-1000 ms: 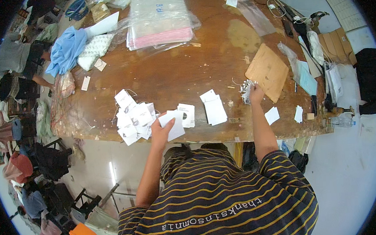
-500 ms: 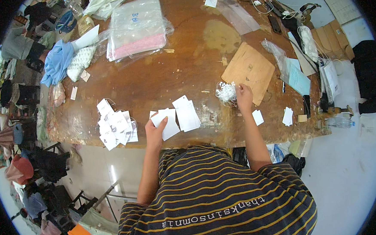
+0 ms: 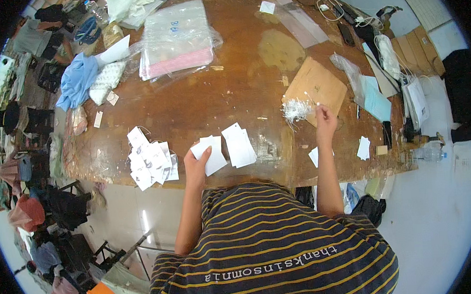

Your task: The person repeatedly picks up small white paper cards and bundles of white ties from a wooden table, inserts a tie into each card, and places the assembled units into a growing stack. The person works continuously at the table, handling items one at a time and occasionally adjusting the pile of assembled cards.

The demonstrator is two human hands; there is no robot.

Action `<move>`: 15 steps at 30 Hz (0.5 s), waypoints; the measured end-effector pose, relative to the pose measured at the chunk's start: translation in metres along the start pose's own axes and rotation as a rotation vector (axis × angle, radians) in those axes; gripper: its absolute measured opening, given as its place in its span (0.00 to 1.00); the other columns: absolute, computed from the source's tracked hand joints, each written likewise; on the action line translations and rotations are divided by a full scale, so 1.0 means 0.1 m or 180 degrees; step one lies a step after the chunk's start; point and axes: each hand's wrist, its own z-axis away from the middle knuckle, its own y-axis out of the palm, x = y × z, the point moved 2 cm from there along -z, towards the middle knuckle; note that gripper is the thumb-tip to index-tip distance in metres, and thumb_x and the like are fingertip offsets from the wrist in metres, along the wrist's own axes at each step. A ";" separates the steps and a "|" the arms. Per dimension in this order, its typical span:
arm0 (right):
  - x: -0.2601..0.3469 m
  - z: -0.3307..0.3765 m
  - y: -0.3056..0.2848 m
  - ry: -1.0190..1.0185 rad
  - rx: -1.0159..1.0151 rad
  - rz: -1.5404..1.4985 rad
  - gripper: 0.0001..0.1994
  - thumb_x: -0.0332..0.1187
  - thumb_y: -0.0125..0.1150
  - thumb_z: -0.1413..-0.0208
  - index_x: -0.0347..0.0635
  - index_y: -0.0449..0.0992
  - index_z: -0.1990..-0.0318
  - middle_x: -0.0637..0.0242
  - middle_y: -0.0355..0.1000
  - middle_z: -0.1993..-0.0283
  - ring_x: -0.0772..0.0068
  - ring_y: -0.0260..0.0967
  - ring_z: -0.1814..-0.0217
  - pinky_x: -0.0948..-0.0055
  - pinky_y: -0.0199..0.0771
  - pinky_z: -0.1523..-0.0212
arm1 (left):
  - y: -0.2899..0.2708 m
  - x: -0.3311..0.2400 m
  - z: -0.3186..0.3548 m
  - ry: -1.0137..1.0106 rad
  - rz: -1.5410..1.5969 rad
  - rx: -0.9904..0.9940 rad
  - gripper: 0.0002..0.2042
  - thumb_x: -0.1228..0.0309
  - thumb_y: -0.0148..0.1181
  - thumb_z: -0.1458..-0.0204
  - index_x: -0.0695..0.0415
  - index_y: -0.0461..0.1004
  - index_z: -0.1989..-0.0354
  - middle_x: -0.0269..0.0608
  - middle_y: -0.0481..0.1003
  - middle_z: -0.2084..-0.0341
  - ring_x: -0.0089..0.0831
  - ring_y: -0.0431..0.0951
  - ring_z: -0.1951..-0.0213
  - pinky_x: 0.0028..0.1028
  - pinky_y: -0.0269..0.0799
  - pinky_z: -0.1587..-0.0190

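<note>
Fingers of the left hand [image 3: 196, 168] grip a white paper tag [image 3: 210, 154] at the wooden table's [image 3: 216, 94] near edge, while the right hand [image 3: 325, 121] pinches a thin strand beside a tangled white string bundle [image 3: 296, 110].

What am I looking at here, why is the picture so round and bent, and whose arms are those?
A wide fisheye camera on a person's head looks down, so straight edges curve. The arms are that person's own. The left hand holds a white paper tag at the near edge of the brown wooden table. The right hand pinches at a bundle of white strings beside a cardboard sheet. More tags lie in a pile to the left, and clear plastic bags lie farther back.
</note>
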 end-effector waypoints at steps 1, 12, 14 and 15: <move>0.05 -0.02 0.00 -0.0062 -0.0106 -0.0149 0.08 0.32 0.57 0.39 0.35 0.76 0.62 0.68 0.76 0.64 0.82 0.68 0.65 0.81 0.67 0.63 | 0.01 0.00 -0.01 -0.0017 -0.0027 0.0024 0.17 0.75 0.63 0.47 0.67 0.71 0.50 0.39 0.77 0.60 0.24 0.76 0.60 0.24 0.72 0.58; 1.07 0.53 0.80 -0.0313 0.1260 0.0567 0.10 0.32 0.54 0.39 0.37 0.77 0.57 0.62 0.77 0.63 0.74 0.72 0.65 0.74 0.71 0.62 | 0.30 -0.12 0.02 -0.0347 0.0770 0.1415 0.17 0.77 0.62 0.48 0.65 0.70 0.49 0.40 0.77 0.58 0.26 0.77 0.57 0.29 0.74 0.53; 1.14 0.91 1.24 -0.0682 0.2351 0.0181 0.12 0.31 0.58 0.42 0.40 0.77 0.52 0.59 0.77 0.61 0.72 0.73 0.64 0.71 0.71 0.62 | 0.38 -0.06 0.06 -0.0694 0.1087 0.1418 0.16 0.78 0.61 0.49 0.63 0.71 0.51 0.41 0.77 0.57 0.27 0.78 0.58 0.30 0.76 0.54; 1.13 1.06 1.38 -0.0578 0.2932 0.0178 0.13 0.31 0.59 0.43 0.41 0.76 0.51 0.58 0.76 0.62 0.71 0.72 0.65 0.70 0.71 0.63 | 0.40 -0.03 0.07 -0.0805 0.1159 0.1331 0.15 0.78 0.61 0.49 0.63 0.71 0.51 0.42 0.77 0.57 0.27 0.78 0.58 0.29 0.76 0.54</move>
